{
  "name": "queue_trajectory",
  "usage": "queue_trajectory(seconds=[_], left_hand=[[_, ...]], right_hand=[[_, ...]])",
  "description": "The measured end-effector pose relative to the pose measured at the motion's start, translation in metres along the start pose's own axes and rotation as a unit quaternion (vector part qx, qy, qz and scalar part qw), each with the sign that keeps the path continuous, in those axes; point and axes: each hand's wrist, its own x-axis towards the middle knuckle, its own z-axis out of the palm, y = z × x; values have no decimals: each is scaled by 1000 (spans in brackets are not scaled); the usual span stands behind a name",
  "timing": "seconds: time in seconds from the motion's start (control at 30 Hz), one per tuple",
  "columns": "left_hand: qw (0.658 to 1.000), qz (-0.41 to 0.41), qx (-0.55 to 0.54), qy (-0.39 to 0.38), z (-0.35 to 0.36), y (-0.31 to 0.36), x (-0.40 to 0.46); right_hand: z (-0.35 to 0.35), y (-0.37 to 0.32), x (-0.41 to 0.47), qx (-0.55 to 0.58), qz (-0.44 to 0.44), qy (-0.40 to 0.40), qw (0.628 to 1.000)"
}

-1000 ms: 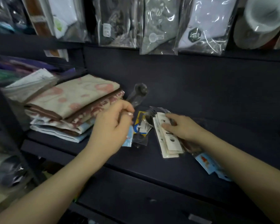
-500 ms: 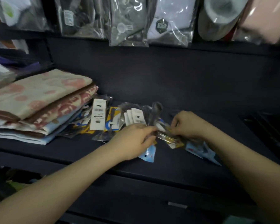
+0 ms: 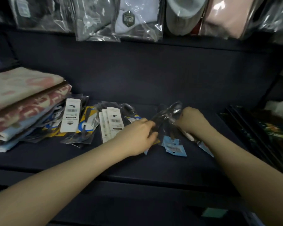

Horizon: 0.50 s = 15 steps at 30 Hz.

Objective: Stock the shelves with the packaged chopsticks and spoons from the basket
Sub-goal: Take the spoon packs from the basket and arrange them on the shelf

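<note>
Dark shelf board (image 3: 137,162), head view looking down and forward.

Left hand (image 3: 134,136) near centre, reaching to 2 o'clock, fingers curled and closed on the lower end of a clear-wrapped dark spoon pack (image 3: 167,116). Thumb hidden; exact pinch not readable.

Right hand (image 3: 192,122) just at 3 o'clock of the left, fingers folded shut around the same pack's upper part. Spoon bowl glinting through the plastic at 11 o'clock of the knuckles. Pack tilted, bowl end higher, card end low between both hands.

Light blue header cards (image 3: 174,146) lying flat on the shelf at 6 o'clock of the held pack, touching its lower edge; another blue corner under the right wrist.

At 9 o'clock of the left hand: white-labelled chopstick packs (image 3: 112,123), several overlapped, barcodes up, partly under the left fingers. Further at 9 o'clock, a single white-labelled pack (image 3: 71,115) resting on yellow-and-blue carded packs (image 3: 87,121), all loosely fanned on the shelf.

Far at 9 o'clock: stack of folded towels (image 3: 21,101), pink-patterned on top, pale blue at the bottom, packs butting against it.

At 12 o'clock, overhead: row of plastic-bagged socks (image 3: 134,18) hanging over the shelf's back wall.

At 3 o'clock, far edge: dark flat items (image 3: 261,132) with coloured print, stacked on edge; detail too blurred to name.

Basket out of sight.
</note>
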Motion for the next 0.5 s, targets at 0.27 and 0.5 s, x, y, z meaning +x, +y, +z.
queue_trajectory(seconds=[0.27, 0.5], left_hand=[[996, -49, 23, -66, 2, -24, 15], [982, 34, 134, -128, -26, -49, -2]], right_hand=[[5, -5, -21, -27, -314, -52, 948], [12, -7, -13, -16, -260, -100, 960]])
